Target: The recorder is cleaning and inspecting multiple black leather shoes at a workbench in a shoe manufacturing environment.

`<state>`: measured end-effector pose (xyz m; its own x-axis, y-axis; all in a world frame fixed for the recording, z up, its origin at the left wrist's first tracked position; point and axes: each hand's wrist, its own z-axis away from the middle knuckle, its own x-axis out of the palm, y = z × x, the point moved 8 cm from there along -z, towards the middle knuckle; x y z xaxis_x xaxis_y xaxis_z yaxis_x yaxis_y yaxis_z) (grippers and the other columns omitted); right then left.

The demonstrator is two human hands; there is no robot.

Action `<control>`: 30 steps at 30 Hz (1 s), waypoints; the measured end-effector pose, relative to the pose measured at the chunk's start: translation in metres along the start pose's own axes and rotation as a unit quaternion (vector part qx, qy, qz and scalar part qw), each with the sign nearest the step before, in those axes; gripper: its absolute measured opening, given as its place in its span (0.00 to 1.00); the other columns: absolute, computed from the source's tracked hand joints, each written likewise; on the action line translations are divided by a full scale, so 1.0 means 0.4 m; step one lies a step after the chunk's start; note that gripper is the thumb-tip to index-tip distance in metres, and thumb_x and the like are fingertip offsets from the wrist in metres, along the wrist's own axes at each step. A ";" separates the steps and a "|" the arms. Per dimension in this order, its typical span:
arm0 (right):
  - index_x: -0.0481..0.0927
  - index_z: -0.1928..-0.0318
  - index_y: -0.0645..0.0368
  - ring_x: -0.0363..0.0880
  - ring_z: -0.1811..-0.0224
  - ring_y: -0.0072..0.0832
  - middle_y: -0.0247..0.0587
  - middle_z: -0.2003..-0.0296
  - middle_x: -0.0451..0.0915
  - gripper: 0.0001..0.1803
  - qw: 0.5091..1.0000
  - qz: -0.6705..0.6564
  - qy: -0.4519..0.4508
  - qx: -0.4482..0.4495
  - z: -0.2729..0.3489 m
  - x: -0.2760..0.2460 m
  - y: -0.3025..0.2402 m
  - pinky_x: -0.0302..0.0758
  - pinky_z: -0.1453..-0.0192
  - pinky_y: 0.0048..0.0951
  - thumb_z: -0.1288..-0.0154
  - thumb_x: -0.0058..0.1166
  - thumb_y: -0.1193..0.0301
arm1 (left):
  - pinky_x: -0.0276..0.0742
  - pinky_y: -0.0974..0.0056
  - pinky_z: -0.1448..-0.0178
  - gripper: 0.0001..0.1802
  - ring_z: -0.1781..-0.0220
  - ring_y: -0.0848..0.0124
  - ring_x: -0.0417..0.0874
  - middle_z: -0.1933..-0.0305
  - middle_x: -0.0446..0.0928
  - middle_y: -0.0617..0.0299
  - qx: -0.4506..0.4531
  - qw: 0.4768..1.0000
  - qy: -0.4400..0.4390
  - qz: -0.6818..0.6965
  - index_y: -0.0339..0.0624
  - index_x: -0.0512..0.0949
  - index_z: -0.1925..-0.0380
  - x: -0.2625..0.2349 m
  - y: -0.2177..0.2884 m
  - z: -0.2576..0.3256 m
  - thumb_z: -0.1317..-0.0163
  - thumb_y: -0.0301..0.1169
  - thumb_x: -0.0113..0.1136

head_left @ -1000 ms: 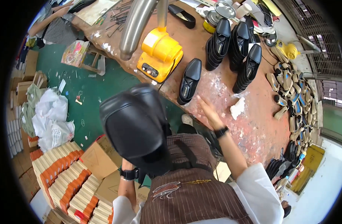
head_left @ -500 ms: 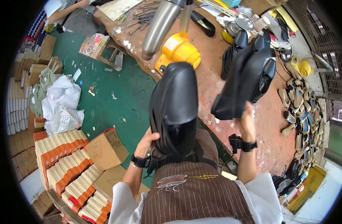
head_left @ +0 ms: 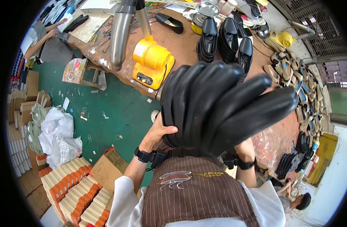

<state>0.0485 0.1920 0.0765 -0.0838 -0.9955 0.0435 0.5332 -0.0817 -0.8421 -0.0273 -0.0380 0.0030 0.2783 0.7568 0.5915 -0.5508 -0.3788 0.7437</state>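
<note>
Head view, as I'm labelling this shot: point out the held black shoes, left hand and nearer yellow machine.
Held black shoes (head_left: 214, 108), head view: a shoe near the bundle's middle.
Left hand (head_left: 157, 131), head view: the middle of the hand.
Nearer yellow machine (head_left: 151, 56), head view: its rounded upper housing.

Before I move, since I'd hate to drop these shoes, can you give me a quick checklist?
1. Left hand holding the shoes: ok, at their left edge.
2. Right hand gripping: cannot tell, its fingers are hidden behind the shoes.
3. Held shoes squared together: not ok, fanned apart toward the right.
4. Gap to the yellow machine: cannot tell from this view.
5. Other stacks on the worktable: ok.
</note>
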 end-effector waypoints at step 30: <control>0.62 0.37 0.64 0.72 0.43 0.36 0.46 0.41 0.70 0.23 0.858 -0.480 0.067 0.171 -0.381 0.629 0.347 0.71 0.39 0.40 0.28 0.39 0.65 | 0.43 0.65 0.26 0.47 0.26 0.62 0.48 0.27 0.47 0.46 -0.165 0.973 -0.033 -0.155 0.28 0.42 0.32 -0.579 0.282 0.011 0.49 0.36 0.50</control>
<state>-0.0271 -0.0625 -0.1114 -0.7055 -0.4497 0.5477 0.3784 -0.8925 -0.2455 -0.1504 -0.2585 -0.0489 0.5159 0.7672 0.3812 -0.6522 0.0632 0.7554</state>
